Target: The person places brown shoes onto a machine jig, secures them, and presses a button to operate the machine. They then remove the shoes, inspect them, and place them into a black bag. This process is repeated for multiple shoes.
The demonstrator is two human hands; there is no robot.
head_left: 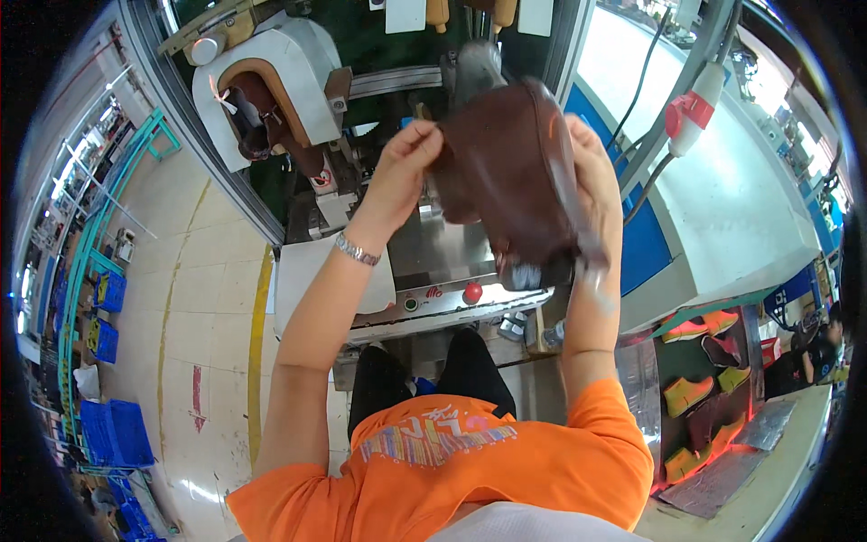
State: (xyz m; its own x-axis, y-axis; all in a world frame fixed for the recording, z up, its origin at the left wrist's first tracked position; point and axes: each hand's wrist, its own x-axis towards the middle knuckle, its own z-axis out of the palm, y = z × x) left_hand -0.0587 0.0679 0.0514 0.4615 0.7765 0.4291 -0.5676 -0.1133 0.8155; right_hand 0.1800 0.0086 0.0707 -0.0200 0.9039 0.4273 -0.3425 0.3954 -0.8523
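Observation:
A dark brown leather boot upper (510,163) hangs in the air before me, over the machine's metal bed, slightly blurred. My left hand (406,172) pinches its left edge between thumb and fingers. My right hand (593,172) is closed on its right side, the fingers partly hidden behind the leather. Behind the upper stands a grey, rounded machine form (479,68), partly covered by it. At the left station of the machine, another brown upper (262,113) sits inside a tan-lined clamp (271,81).
A red button (473,292) and a green one (411,304) sit on the machine's front panel. To the right, a conveyor (646,388) carries several orange and yellow shoe lasts (686,396) and brown uppers. Blue crates (116,434) stand along the left aisle. A red-and-white plug (691,113) hangs at the right post.

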